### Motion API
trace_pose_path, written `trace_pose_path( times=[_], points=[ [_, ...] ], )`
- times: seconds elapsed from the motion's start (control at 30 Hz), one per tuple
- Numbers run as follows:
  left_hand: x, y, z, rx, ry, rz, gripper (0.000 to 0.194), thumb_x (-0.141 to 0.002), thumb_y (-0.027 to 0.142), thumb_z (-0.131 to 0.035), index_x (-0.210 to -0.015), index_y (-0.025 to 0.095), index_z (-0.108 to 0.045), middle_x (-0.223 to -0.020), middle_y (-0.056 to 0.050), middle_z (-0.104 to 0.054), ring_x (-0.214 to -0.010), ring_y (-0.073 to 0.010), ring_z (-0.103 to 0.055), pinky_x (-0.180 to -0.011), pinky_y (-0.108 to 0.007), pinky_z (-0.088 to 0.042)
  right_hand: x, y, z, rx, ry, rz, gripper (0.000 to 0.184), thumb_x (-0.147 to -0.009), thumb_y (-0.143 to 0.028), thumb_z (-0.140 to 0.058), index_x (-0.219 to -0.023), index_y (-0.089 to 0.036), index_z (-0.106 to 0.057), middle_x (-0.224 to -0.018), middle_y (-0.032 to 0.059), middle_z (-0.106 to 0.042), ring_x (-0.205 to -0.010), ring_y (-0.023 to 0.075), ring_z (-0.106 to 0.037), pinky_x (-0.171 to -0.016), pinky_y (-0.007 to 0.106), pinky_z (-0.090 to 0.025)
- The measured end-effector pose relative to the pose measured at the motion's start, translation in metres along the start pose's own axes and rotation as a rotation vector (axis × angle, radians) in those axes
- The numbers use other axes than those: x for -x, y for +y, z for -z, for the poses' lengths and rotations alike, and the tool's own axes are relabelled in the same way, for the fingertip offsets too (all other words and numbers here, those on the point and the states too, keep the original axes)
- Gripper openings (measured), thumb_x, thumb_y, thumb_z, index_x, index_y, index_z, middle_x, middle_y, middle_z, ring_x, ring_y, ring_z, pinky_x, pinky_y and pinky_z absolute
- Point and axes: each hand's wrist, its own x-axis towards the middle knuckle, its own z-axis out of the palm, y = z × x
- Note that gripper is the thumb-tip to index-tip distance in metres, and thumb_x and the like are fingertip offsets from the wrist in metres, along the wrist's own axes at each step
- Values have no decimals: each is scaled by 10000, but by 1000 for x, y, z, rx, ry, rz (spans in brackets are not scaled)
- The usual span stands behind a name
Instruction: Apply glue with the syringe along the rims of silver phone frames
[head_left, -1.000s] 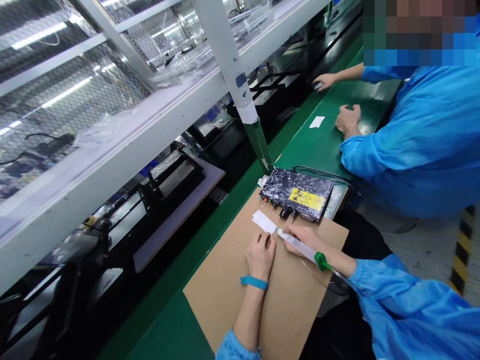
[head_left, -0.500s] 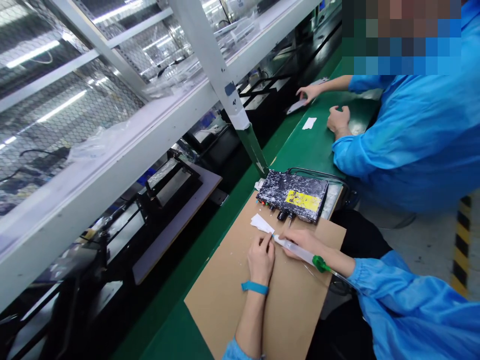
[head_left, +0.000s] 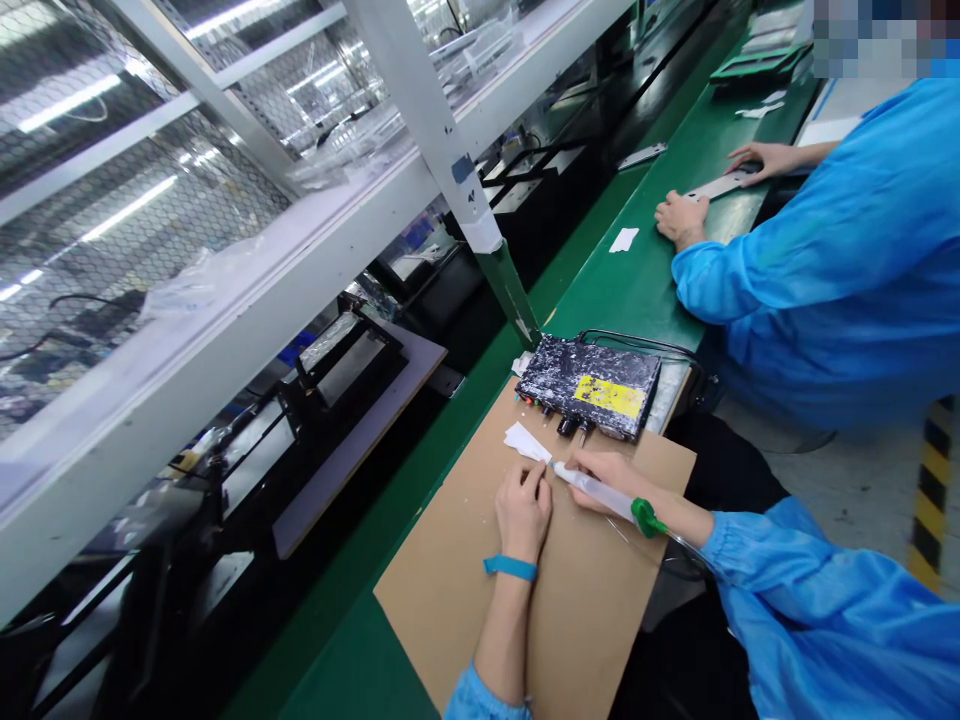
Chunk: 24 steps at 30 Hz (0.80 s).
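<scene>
My right hand is wrapped around a dispensing syringe with a translucent barrel, held at a slant. A green cap with a thin tube closes its rear end, and its tip points toward my left hand. That hand rests on the brown cardboard, its thumb and forefinger pinched at the narrow end of a piece of white paper. What lies right between those fingertips is mostly hidden. A blue band circles my left wrist.
A worn black control box with knobs and a yellow label stands beyond my hands. A post and a shelf rise at left. At upper right, a co-worker's hands hold a light flat strip over the green bench.
The co-worker's far hand has moved right, and a flat strip now lies between both their hands. My hands keep nearly the same pose with the syringe and paper.
</scene>
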Motion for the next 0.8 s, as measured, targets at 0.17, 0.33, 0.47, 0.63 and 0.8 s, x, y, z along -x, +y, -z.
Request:
trace_pose_path(
  times=[0.17,0.33,0.47,0.63,0.8],
  points=[
    [2,0,-2,42,61,36,321,-1007,83,-627,-1151,252,-858,-986,-30,-771,-853,-161,-756,-786,-248,-591,0,-3,5,-29,-8,-16,178,-897,-245,-722,-1074,-243,-746,-835,17,-798,-704,181,-753,-710,245,-530],
    [3,-1,-3,64,98,66,280,-984,84,-611,-1027,238,-840,-959,-24,-780,-832,-158,-764,-767,-246,-574,1,-5,6,-46,5,-29,161,-914,-275,-706,-1065,-230,-741,-804,9,-782,-677,173,-740,-706,243,-531],
    [2,0,-2,66,105,90,258,-988,103,-601,-968,236,-821,-935,-21,-775,-808,-155,-759,-753,-246,-561,1,-6,3,-51,20,-43,164,-904,-252,-704,-1062,-230,-741,-793,8,-777,-663,173,-732,-718,248,-543],
    [2,1,-1,59,107,122,252,-979,100,-605,-951,238,-813,-931,-21,-772,-794,-152,-750,-751,-240,-549,0,-6,4,-46,8,-53,164,-905,-266,-715,-1062,-231,-748,-796,9,-781,-671,181,-742,-697,251,-530],
    [2,2,0,43,103,164,259,-984,105,-613,-996,246,-830,-946,-21,-773,-801,-156,-744,-746,-241,-534,-1,-9,10,-34,-27,-49,169,-940,-265,-699,-1090,-227,-767,-864,34,-811,-735,191,-774,-704,249,-533]
  ],
)
